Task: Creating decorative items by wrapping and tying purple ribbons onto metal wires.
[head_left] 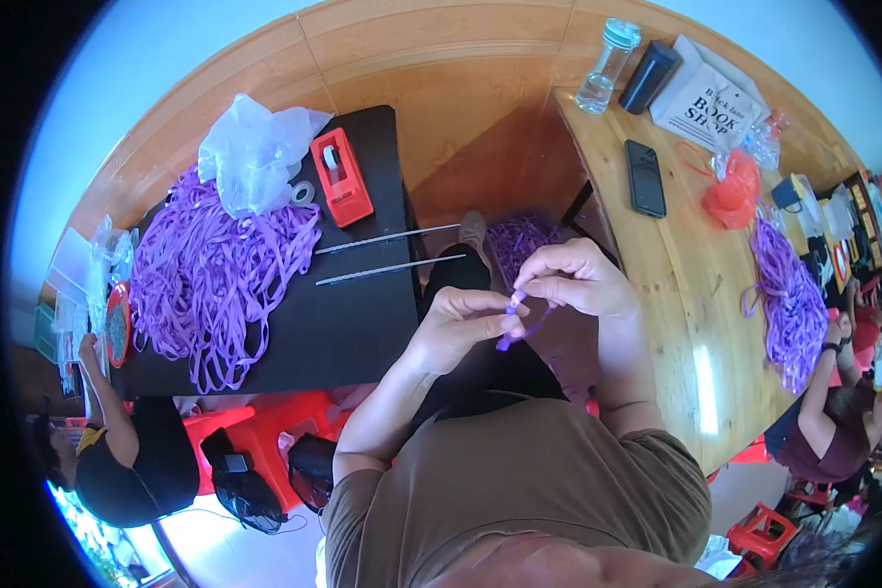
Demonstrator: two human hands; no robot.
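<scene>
Over my lap, both hands hold a short piece of purple ribbon point(514, 338). My left hand point(461, 328) pinches its lower part between thumb and fingers. Just to the right and slightly higher, my right hand point(583, 279) pinches the upper end, and the ribbon bends in a loop between the two. A small pale spot shows on it near the fingertips; what it is I cannot make out. On the black table point(353, 338) to my left lies a large tangled heap of purple ribbons point(211, 279).
A red tape dispenser point(343, 181), a tape roll point(303, 192), a plastic bag point(255, 147) and two thin metal rods point(392, 269) lie left. The wooden table point(647, 274) bears a phone point(645, 178), bottle point(608, 69) and more ribbons point(792, 304). People sit at both sides.
</scene>
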